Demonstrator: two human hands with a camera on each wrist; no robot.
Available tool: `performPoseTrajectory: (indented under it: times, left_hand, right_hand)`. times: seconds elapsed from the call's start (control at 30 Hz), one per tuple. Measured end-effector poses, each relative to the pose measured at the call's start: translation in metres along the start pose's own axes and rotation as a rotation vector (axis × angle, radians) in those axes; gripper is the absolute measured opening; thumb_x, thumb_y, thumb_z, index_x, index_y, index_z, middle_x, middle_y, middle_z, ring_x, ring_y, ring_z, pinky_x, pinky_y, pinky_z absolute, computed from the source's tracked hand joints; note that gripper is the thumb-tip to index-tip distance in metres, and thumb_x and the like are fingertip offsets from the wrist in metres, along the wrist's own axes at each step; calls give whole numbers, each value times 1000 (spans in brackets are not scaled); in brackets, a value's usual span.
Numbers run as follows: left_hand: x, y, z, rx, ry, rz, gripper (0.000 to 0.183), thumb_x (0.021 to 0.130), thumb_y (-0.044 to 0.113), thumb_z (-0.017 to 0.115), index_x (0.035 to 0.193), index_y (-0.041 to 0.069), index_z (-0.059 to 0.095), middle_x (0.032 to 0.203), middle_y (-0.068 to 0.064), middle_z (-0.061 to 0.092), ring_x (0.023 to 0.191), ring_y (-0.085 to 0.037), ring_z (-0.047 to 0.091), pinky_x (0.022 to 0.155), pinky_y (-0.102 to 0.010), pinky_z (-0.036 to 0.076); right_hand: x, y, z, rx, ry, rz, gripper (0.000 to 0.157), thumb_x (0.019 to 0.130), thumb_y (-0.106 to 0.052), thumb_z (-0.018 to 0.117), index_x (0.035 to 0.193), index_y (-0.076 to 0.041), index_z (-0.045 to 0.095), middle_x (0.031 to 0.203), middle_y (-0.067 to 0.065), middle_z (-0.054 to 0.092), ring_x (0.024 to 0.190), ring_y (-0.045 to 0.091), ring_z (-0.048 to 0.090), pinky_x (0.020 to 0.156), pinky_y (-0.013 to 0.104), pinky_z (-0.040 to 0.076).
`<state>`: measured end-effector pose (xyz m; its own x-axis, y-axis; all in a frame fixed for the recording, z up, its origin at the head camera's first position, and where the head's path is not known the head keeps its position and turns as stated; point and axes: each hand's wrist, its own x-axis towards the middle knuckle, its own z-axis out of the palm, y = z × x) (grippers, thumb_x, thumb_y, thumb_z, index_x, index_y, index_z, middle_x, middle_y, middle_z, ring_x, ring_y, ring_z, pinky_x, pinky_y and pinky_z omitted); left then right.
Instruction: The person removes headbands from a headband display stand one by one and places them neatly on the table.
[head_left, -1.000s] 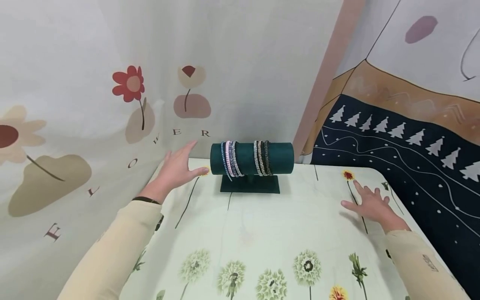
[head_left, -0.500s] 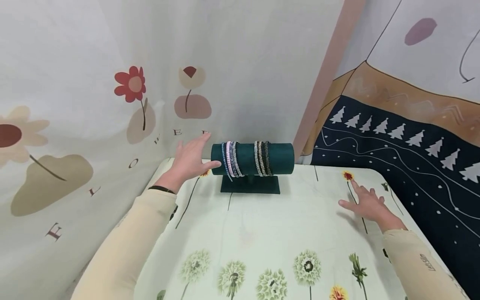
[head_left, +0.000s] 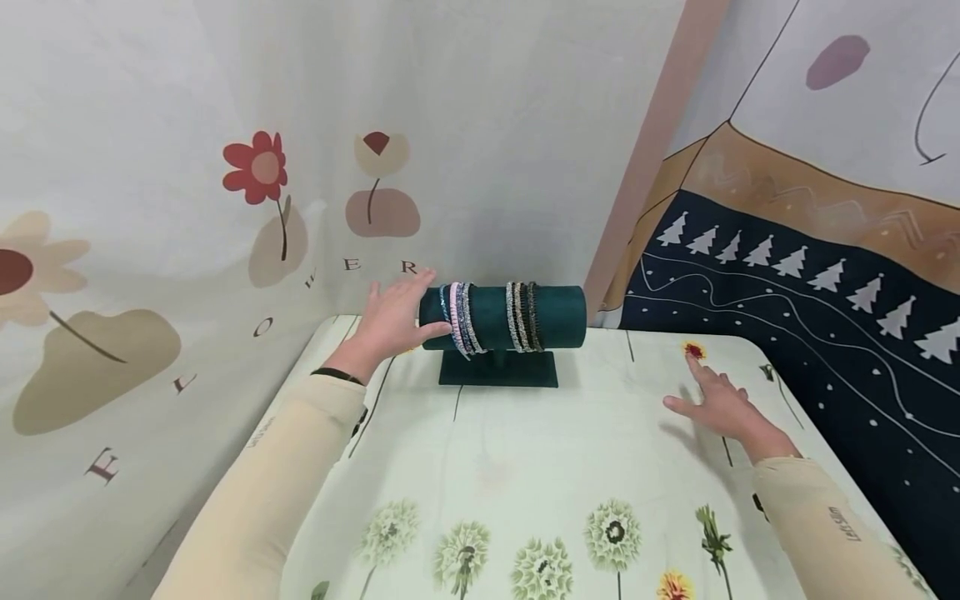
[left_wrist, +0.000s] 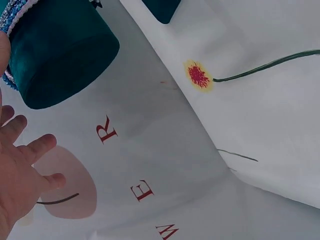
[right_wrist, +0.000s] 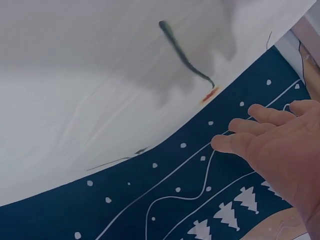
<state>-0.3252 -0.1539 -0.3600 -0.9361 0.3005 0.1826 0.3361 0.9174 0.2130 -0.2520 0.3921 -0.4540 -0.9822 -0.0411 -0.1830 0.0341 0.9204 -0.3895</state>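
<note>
A dark green velvet bracelet stand [head_left: 551, 317] with a padded horizontal roll stands at the back of the table. Two groups of braided bracelets circle the roll: blue, pink and grey ones [head_left: 462, 318] on the left, grey, tan and black ones [head_left: 523, 317] on the right. My left hand [head_left: 392, 321] is at the roll's left end, fingers extended behind it, thumb over the outermost blue bracelet [head_left: 445, 306]. In the left wrist view the stand [left_wrist: 65, 60] fills the upper left, beside my spread fingers. My right hand [head_left: 727, 408] hovers over the table's right side, fingers loosely extended, holding nothing.
The table [head_left: 525, 450] wears a pale cloth printed with flowers. A white flower-print curtain [head_left: 510, 167] hangs close behind the stand and along the left side. At the right, a dark cloth with white trees [head_left: 795, 333] borders the table edge.
My left hand has moved right to the roll's left end, its thumb now over the blue bracelet. The right hand has drifted slightly left. The stand has stayed in place.
</note>
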Motion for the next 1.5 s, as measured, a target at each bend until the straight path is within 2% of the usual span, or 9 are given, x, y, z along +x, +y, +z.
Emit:
performPoseTrajectory:
  times: [0.4, 0.83, 1.5]
  left_hand:
    - [-3, -2, 1, -22, -23, 8, 94, 98, 59, 71, 170, 15, 30, 176, -11, 34, 162, -40, 32, 132, -75, 4]
    - [-2, 1, 2, -23, -43, 5, 91, 98, 58, 72, 168, 15, 34, 173, -12, 39, 160, -41, 35, 132, -74, 5]
    - [-1, -5, 4, 7, -53, 13, 92, 95, 56, 77, 167, 15, 37, 174, -14, 37, 161, -43, 32, 132, -74, 10]
  right_hand:
    - [1, -8, 0, -7, -16, 3, 123, 95, -69, 68, 170, 0, -2, 172, 39, 10, 153, 70, 8, 118, 89, 5]
    - [1, -12, 3, 4, -12, -16, 117, 99, -59, 69, 170, -1, -3, 172, 40, 10, 154, 68, 11, 118, 89, 6]
    - [1, -16, 3, 14, -23, -22, 116, 100, -59, 68, 170, -1, -4, 172, 39, 7, 157, 64, 10, 120, 87, 8]
